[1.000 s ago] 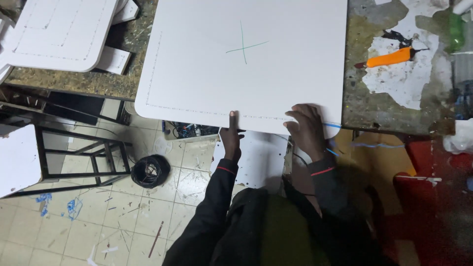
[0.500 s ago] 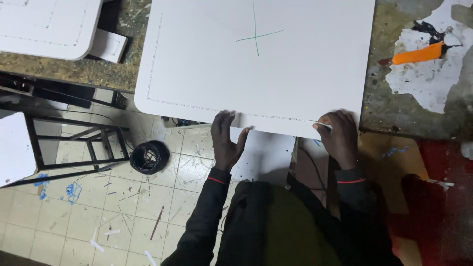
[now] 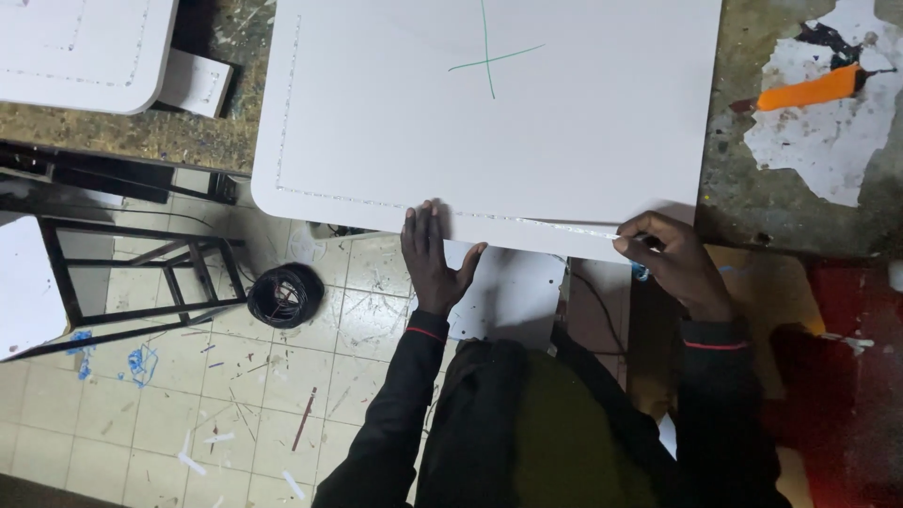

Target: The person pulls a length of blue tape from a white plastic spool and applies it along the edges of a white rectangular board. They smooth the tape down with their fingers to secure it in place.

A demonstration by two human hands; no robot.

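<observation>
While left hand (image 3: 433, 254) fingers flat on white panel (image 3: 489, 141), right hand (image 3: 673, 259) fingers pinched on its edge strip (image 3: 555, 224).

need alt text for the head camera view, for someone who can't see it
Seen from above, a person's left hand presses flat on the near edge of a large white board marked with a green cross, while the right hand pinches a thin strip along that same edge. An orange tool lies on the worn workbench to the right.
</observation>
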